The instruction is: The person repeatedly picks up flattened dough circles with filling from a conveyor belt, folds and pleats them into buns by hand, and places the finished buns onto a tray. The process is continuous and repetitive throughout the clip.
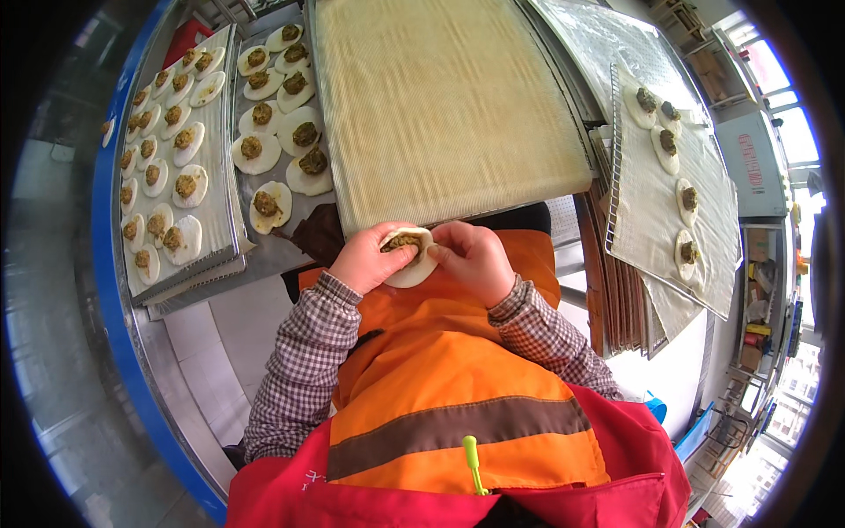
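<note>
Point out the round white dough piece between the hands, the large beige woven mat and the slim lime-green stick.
Round white dough piece (412,275): head view, pale lower part.
Large beige woven mat (449,110): head view, bare middle.
Slim lime-green stick (473,456): head view, thicker upper shaft.

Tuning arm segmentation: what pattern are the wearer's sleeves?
Small dark-brownish and white checks on both sleeves; best seen in the head view.

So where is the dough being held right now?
In the head view, the dough is near the centre, between the left hand and right hand, just this side of the beige cloth.
</note>
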{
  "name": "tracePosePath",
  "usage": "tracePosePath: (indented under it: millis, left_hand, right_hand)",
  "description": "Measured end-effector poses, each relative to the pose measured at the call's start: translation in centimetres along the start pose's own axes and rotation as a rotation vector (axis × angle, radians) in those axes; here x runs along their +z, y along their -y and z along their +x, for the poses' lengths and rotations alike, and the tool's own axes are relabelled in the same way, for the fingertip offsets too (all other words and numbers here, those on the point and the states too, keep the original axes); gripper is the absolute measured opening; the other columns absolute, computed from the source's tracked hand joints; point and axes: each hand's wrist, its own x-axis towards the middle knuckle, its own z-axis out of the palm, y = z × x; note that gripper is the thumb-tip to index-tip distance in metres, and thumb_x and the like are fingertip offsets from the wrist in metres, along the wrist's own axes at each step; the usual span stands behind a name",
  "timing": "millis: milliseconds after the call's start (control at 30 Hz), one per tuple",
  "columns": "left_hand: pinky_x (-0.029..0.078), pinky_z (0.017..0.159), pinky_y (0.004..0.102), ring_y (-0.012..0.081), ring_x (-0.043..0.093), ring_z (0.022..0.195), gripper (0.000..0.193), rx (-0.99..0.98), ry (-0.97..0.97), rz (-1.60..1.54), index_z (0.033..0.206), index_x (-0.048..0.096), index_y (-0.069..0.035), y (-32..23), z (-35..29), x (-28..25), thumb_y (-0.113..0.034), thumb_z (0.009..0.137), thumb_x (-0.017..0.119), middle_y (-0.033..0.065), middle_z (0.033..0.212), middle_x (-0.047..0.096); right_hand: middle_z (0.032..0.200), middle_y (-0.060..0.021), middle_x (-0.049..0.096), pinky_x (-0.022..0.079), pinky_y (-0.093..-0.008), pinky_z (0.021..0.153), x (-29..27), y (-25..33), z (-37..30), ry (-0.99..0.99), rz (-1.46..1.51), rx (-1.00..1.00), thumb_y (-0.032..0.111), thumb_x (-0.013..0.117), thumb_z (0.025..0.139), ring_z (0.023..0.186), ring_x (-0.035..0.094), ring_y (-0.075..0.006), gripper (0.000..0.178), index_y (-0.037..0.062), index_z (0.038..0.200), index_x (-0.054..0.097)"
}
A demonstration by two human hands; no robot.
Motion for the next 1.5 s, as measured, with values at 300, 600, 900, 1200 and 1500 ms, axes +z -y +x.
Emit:
tracePosePath:
  millis: [300,600,900,1200,1500]
  left_hand:
    - [0.047,0.050,0.0201,0.0075,0.060,0.073,0.039,0.014,0.174,0.210,0.122,0.055,-0.003,-3.2,0.0,0.9,-0.019,0.088,0.065,0.0018,0.093,0.063]
    - [0.051,0.075,0.0248,0.0105,0.062,0.084,0.028,0.006,-0.084,0.269,0.111,0.061,0.002,-3.5,0.5,1.7,-0.010,0.087,0.064,0.0063,0.095,0.067]
    - [0.051,0.074,0.0270,0.0151,0.063,0.081,0.035,0.063,0.114,0.526,0.117,0.058,-0.002,-6.7,2.3,0.9,-0.017,0.085,0.065,0.0079,0.095,0.066]
    - [0.056,0.057,0.0239,0.0111,0.064,0.080,0.033,0.128,-0.088,-0.075,0.120,0.054,-0.004,-5.1,2.5,2.9,-0.016,0.091,0.061,0.0049,0.096,0.064]
    - [0.050,0.077,0.0252,0.0129,0.061,0.085,0.029,0.065,0.084,0.285,0.115,0.059,0.000,-5.8,2.5,1.9,-0.010,0.088,0.060,0.0076,0.095,0.066]
  right_hand:
    - [0.067,-0.0065,0.060,0.045,-0.0269,0.054,-1.1,0.2,-0.6,-0.019,0.059,-0.048,0.006,0.066,0.083,0.057,0.053,-0.0124,0.012,-0.0020,0.089,0.061]
    - [0.069,-0.0075,0.060,0.046,-0.0292,0.052,-1.6,-0.1,0.3,0.023,0.268,0.097,0.006,0.065,0.084,0.057,0.059,-0.0123,0.012,-0.0019,0.090,0.059]
    - [0.069,-0.0106,0.061,0.046,-0.0281,0.054,-3.4,0.7,1.2,-0.071,0.069,-0.090,0.005,0.067,0.081,0.056,0.057,-0.0175,0.015,-0.0023,0.091,0.059]
    - [0.071,-0.0139,0.061,0.048,-0.0308,0.053,-3.4,2.0,0.6,-0.188,0.546,0.056,0.003,0.066,0.081,0.058,0.061,-0.0213,0.010,-0.0017,0.087,0.059]
    - [0.071,-0.0134,0.061,0.048,-0.0318,0.056,-3.2,1.9,0.5,-0.237,-0.032,-0.104,0.006,0.068,0.078,0.059,0.060,-0.0234,0.014,-0.0012,0.086,0.060]
